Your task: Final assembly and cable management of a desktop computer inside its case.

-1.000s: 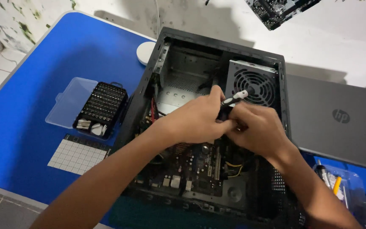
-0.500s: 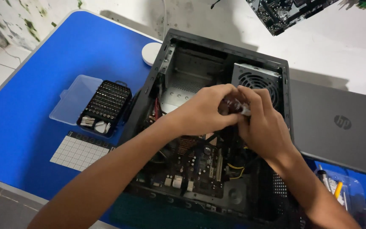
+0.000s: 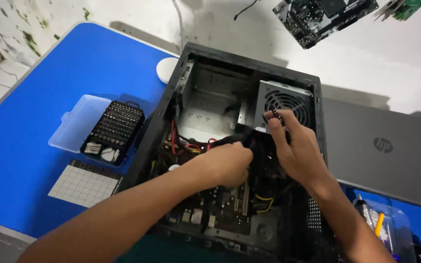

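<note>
An open black computer case (image 3: 158, 127) lies flat on the blue table (image 3: 35, 97). My left hand (image 3: 226, 164) reaches into it over the green motherboard (image 3: 220, 214), fingers curled around a bundle of black cables (image 3: 237, 141). My right hand (image 3: 296, 148) is just right of it, in front of the grey power supply (image 3: 288, 100) with its round fan grille. It pinches a small dark screwdriver (image 3: 275, 117), of which only the ribbed end shows. Red and yellow wires (image 3: 183, 143) run along the case floor to the left of my hands.
A black box of screwdriver bits (image 3: 115, 129) with its clear lid (image 3: 76, 122) open and a white grid mat (image 3: 84, 185) lie left of the case. A closed grey laptop (image 3: 381, 151) lies to the right, a clear tool container (image 3: 386, 229) at bottom right. A loose circuit board (image 3: 322, 17) and a white round disc (image 3: 165, 69) lie behind.
My hands were pressed together around the screwdriver above the board. They have come apart, the left dropping to the cables, and the silver shaft is no longer visible.
</note>
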